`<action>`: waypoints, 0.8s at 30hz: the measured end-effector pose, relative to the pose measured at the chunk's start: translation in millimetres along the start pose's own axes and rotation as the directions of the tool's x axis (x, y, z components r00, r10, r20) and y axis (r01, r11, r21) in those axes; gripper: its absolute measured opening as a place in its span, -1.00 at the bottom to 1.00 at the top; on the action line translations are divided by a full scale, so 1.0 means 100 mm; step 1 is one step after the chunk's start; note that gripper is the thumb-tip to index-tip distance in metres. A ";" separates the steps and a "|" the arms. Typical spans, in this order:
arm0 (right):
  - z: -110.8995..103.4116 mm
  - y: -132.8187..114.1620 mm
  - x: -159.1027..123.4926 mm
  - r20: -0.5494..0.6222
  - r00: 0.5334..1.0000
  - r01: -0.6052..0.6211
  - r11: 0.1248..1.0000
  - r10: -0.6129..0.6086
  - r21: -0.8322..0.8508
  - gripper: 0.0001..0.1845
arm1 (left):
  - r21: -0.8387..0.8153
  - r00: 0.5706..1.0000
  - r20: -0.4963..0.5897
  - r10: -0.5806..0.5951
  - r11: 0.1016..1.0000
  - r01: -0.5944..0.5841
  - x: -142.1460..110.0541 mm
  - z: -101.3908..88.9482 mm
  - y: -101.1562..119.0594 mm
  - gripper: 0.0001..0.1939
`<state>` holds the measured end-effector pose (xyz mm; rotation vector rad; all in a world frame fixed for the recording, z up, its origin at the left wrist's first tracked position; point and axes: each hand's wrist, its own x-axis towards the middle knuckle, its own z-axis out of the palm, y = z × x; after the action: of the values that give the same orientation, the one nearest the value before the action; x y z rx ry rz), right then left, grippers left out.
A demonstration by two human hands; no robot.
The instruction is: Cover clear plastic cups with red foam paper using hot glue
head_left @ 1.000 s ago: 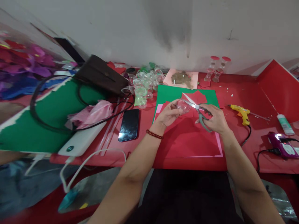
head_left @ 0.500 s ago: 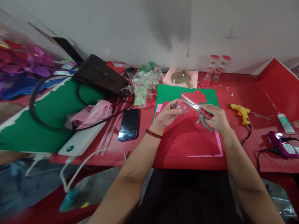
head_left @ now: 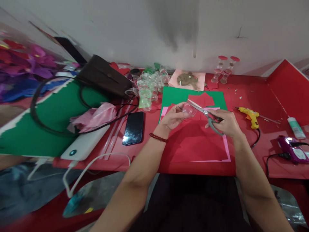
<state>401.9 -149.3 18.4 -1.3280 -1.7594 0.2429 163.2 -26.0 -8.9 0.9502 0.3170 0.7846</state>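
Between the fingers of my left hand [head_left: 174, 116] is a small clear plastic cup [head_left: 189, 110], its round side facing me. My right hand [head_left: 224, 121] grips grey-handled scissors [head_left: 204, 112], whose blades point left and lie at the cup's upper edge. Whether the blades touch the plastic I cannot tell. Under both hands are red paper sheets [head_left: 193, 141] with pink edges, and a green sheet [head_left: 173, 95] shows behind them. Cut red paper pieces [head_left: 204, 99] lie just beyond the scissors.
Clear cups [head_left: 151, 83] are heaped at the back, left of sand on pink paper [head_left: 187, 80]. Hourglass-like cup pairs [head_left: 222, 69] stand by the wall. A yellow glue gun [head_left: 249, 116] and a glue bottle [head_left: 295, 127] lie right; a phone [head_left: 133, 128] and power bank [head_left: 82, 146] left.
The scissors and my right hand have shifted slightly right and down. My left hand still holds the cup in nearly the same place.
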 end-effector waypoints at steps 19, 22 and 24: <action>-0.02 0.04 0.04 -0.092 0.977 -0.194 0.981 0.193 0.002 -0.44 | -0.027 0.997 -0.082 -0.007 1.000 0.004 0.01 0.04 0.01 -0.54; -0.02 0.03 0.06 -0.039 0.984 -0.175 0.984 0.174 -0.023 -0.45 | -0.017 0.992 -0.129 0.007 1.000 -0.010 0.03 0.05 0.01 -0.52; 0.01 0.01 0.06 -0.031 0.985 -0.170 0.985 0.169 -0.026 -0.47 | -0.013 0.990 -0.140 0.010 1.000 -0.012 0.04 0.05 0.01 -0.52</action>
<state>401.4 -143.8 20.5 -1.4970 -1.6324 0.2926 168.4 -25.8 -5.1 0.8861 0.4277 0.8646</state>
